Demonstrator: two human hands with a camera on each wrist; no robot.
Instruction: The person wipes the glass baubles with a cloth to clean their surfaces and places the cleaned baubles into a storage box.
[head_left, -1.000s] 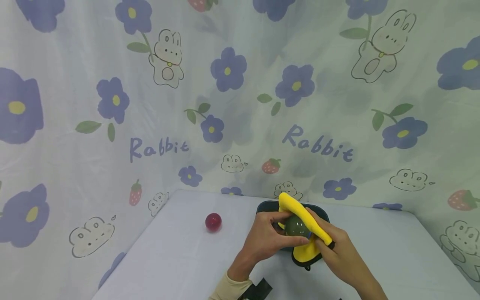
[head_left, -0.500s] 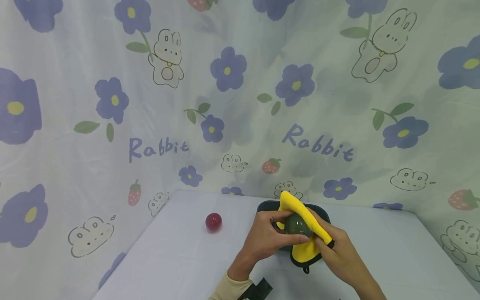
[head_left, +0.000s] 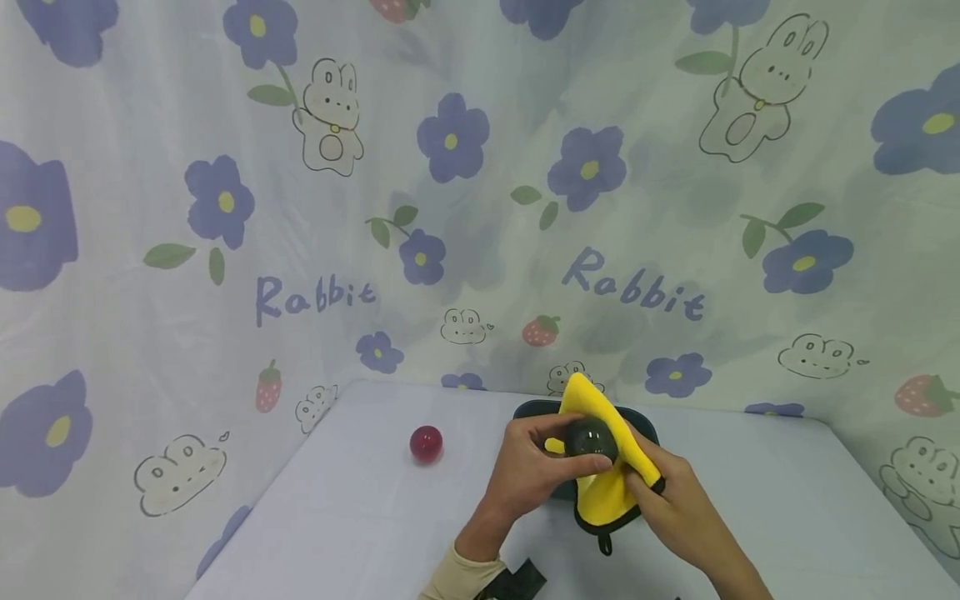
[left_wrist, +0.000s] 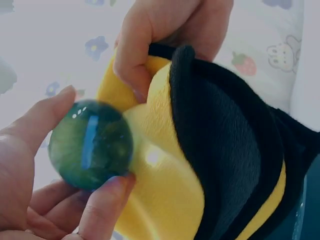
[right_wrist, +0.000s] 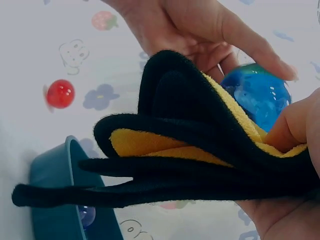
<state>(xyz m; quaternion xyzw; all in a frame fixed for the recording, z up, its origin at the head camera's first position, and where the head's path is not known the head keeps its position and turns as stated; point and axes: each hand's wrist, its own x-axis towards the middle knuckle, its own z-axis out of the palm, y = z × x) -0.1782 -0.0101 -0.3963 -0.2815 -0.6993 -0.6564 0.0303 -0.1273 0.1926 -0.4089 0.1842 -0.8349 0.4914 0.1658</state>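
Note:
My left hand (head_left: 525, 467) pinches a glossy glass-like ball (head_left: 590, 440) between thumb and fingers. In the left wrist view the ball (left_wrist: 90, 145) looks dark green, while the right wrist view shows a bright blue side of the ball (right_wrist: 257, 100). A yellow cloth (head_left: 603, 500) with black trim and a hanging loop is gripped by my right hand (head_left: 678, 508), folded and bunched right against the ball. Its dark backing faces the left wrist camera, where the right hand (left_wrist: 170, 30) holds the cloth's far edge. Part of the right hand's grip is hidden by the folds.
A dark teal bin (head_left: 534, 407) stands behind and below the hands, partly covered by them. Inside it, the right wrist view shows a purplish ball (right_wrist: 87, 216). A red ball (head_left: 426, 444) lies on the white table (head_left: 360, 517) to the left. A patterned curtain (head_left: 480, 208) hangs behind.
The ball has shifted slightly upward in the left fingers and shows more of its dark face. The cloth's lower flap and loop have swung down and left; its top corner has risen.

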